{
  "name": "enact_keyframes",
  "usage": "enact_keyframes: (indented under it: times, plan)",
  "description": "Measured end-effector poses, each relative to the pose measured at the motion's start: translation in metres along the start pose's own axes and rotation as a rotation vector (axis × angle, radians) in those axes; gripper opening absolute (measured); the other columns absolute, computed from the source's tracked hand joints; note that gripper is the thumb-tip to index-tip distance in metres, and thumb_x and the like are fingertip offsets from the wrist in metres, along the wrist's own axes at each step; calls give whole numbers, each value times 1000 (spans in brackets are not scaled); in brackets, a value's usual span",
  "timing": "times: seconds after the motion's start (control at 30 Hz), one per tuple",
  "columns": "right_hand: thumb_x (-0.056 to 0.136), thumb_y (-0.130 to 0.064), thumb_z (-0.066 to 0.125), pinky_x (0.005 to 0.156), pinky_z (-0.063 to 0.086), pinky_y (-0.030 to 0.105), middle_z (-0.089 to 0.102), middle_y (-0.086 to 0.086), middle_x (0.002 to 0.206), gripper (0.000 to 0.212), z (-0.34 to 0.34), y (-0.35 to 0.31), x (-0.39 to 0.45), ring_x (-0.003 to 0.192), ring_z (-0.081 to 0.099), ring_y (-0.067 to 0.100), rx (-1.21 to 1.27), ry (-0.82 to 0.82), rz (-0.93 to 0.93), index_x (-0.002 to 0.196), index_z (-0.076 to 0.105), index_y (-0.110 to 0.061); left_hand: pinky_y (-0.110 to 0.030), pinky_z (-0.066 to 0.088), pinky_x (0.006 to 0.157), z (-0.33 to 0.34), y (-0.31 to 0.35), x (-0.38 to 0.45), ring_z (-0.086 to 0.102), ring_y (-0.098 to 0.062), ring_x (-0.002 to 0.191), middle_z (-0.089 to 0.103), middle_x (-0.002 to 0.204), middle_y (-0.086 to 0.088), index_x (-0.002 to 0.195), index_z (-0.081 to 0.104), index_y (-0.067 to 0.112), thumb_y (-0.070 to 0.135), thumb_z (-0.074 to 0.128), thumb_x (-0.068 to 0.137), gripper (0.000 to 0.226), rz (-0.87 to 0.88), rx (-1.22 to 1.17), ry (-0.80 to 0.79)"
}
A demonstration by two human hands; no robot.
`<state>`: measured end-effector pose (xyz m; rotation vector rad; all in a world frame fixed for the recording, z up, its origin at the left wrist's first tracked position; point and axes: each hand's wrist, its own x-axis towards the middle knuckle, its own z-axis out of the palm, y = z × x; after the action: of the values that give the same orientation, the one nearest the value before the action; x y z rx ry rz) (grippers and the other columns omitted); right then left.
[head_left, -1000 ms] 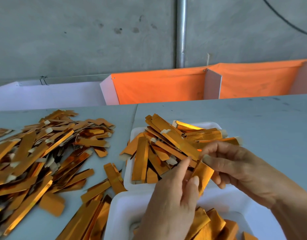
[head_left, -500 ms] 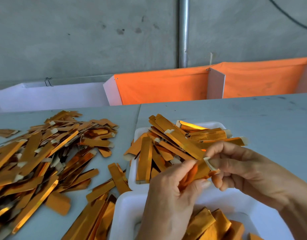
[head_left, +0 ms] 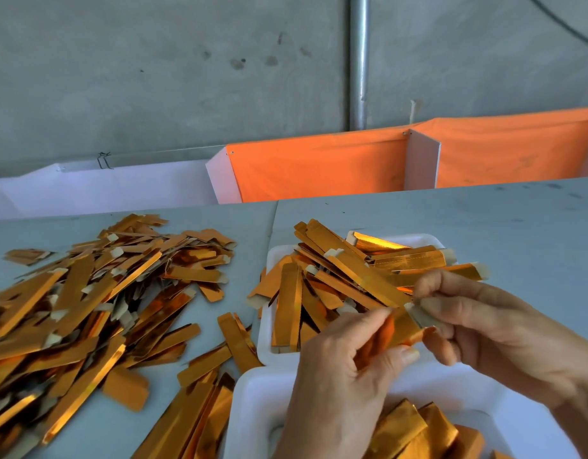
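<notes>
Both hands hold one shiny gold card strip [head_left: 403, 329] above the white trays. My left hand [head_left: 345, 385] grips its lower left part between thumb and fingers. My right hand [head_left: 481, 323] pinches the pale tab at the strip's right end. Behind the hands, a white tray [head_left: 269, 260] holds several flat gold strips lying crosswise. A nearer white tray [head_left: 253, 405] at the bottom holds several folded gold pieces [head_left: 418, 432], partly hidden by my left wrist.
A big loose heap of gold strips [head_left: 87, 309] covers the grey table [head_left: 518, 233] at the left, with more strips [head_left: 193, 422] beside the near tray. Orange cloth-lined bins [head_left: 319, 167] and a white bin [head_left: 104, 187] stand beyond the table's far edge.
The strip has gone from hanging steeply between my hands to lying nearly level. My left fingers have curled round it, and my right fingers have come onto its pale end tab.
</notes>
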<state>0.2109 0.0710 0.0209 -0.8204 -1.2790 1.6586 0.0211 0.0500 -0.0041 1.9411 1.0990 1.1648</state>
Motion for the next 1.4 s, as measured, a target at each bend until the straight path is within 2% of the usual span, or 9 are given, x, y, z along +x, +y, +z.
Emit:
enact_keyframes:
  times: [0.13,0.37,0.47,0.63,0.77,0.9,1.0,1.13,1.4]
  plan:
    - [56,-35,90,52,53,26,58,13,70,46,-1,-1,-1,57,60,20,45,-48,-1,87,67,-10,-7,43,75,-1,1,0,55,5,96,59,94,24,92,54,70,50,61,75,26,-16,7,-9]
    - [63,-26,83,59,52,26,59,13,75,34,-4,-4,-3,61,60,22,-151,-52,-47,87,65,-10,-11,47,75,-1,-3,-1,56,2,96,60,94,25,116,59,46,59,58,71,47,-56,25,-26]
    - [72,-13,74,63,53,29,60,12,80,22,-4,-6,-5,66,61,24,-142,-107,-46,92,64,-15,-12,46,74,-2,-1,0,56,-1,95,61,93,22,112,58,51,56,58,74,39,-50,3,-36]
    - [73,-4,67,65,53,29,64,6,84,26,-2,-6,-6,70,64,26,-258,-79,-59,93,63,-20,-13,48,78,-3,0,0,57,0,98,63,95,22,108,58,57,55,60,73,35,-66,-28,-42]
    - [74,-11,64,66,54,29,64,6,81,22,1,-6,-4,71,67,26,-317,-41,-62,95,63,-18,-18,49,79,-2,-1,0,57,-1,99,62,97,23,107,56,58,68,52,66,42,-47,-14,-55]
    - [78,-20,64,65,55,31,63,12,78,15,1,-6,-4,72,67,28,-255,-42,-56,90,63,-11,-13,47,74,-4,-1,0,56,-1,97,61,96,22,110,55,56,66,53,69,42,-20,-15,-80]
    - [83,-22,57,61,55,29,64,16,72,13,0,-2,-2,65,66,25,-179,-23,-50,82,64,-11,-12,47,74,-5,0,0,58,0,97,61,97,22,105,54,65,65,55,71,34,-10,-41,-112]
    - [73,-38,79,57,53,27,62,15,69,32,-4,1,0,58,63,22,-116,-61,3,81,66,-9,-10,47,73,-6,-1,0,57,2,95,60,98,25,98,50,74,64,56,70,29,6,-37,-126]
    - [73,-30,81,54,52,23,60,11,68,33,-8,0,0,55,60,19,18,-157,70,86,64,-5,-15,48,71,-8,1,0,58,-4,90,61,92,18,108,55,62,62,58,69,39,2,-60,-161]
